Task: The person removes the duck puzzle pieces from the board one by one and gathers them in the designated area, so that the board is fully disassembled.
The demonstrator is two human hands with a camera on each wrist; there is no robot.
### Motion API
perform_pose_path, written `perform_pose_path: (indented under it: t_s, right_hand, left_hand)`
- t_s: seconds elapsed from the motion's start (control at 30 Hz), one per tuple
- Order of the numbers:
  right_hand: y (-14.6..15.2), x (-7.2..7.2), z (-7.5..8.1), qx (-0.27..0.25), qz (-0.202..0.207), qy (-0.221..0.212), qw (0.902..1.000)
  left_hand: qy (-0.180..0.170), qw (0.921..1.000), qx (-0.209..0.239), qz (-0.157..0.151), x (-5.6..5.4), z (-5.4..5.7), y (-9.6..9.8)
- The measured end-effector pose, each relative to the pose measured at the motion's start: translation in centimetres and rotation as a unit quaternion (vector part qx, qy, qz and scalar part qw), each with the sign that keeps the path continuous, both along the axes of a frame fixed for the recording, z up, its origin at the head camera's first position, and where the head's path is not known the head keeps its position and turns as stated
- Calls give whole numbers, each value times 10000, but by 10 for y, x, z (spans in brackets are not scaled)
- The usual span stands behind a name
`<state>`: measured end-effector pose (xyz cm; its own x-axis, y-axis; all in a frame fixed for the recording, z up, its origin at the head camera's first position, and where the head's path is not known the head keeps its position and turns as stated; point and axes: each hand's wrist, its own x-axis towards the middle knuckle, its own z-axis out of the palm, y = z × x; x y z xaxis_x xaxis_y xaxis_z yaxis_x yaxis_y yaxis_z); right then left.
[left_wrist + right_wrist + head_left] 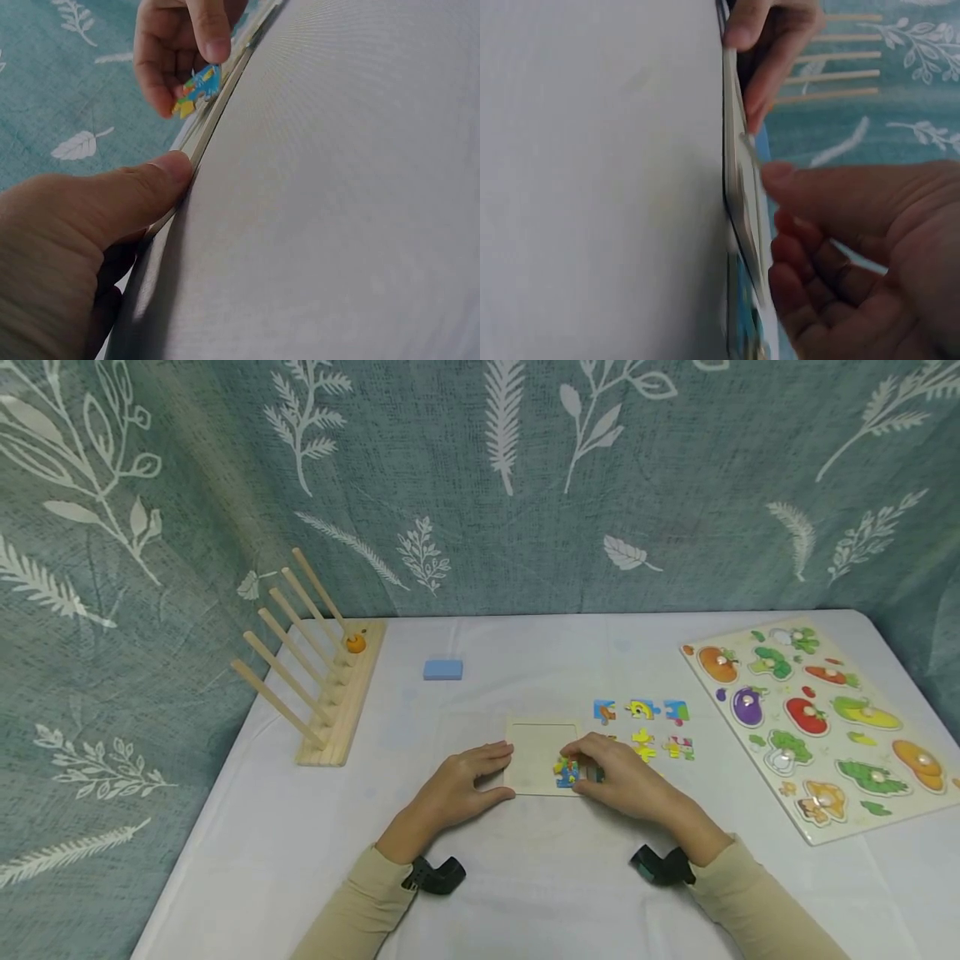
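Note:
A pale wooden puzzle board (536, 760) lies on the white table in front of the person. The left hand (463, 785) holds its left edge, with the thumb (161, 176) against the near side in the left wrist view. Over the board's right part, the right hand (622, 777) pinches a blue and yellow jigsaw piece (566, 774), which shows tilted in the left wrist view (201, 90). From the right wrist only a thin edge of the piece is visible at the thumb tip. More jigsaw pieces (642, 710) lie right of the board, some partly hidden by the right hand.
A wooden rack with several slanting pegs (348, 693) stands at the left, a small orange bead-like thing (356, 643) on its farthest peg. A blue block (443, 670) lies behind the board. At the right is a large vegetable knob puzzle (813, 727). A patterned curtain (480, 527) hangs behind.

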<state>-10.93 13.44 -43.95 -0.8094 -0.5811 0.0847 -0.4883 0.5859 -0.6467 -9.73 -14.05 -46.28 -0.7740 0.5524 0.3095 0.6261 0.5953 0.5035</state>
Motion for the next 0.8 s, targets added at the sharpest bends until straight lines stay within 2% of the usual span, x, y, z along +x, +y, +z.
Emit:
perform_pose_path:
  t_s: [0.17,0.33,0.5,0.8]
  right_hand:
    - [12,1,7,-10,-149,60,9999]
    - [35,5,6,-76,-338,228,9991]
    - [62,14,3,-86,-622,426,9971]
    - [107,31,2,33,-1200,518,9914]
  left_hand:
    - [17,10000,45,-26,0,0,-1]
    - [25,9999,105,-66,0,1,-1]
    - [-34,9999,105,-70,0,1,-1]
    - [100,9999,30,-96,0,1,-2]
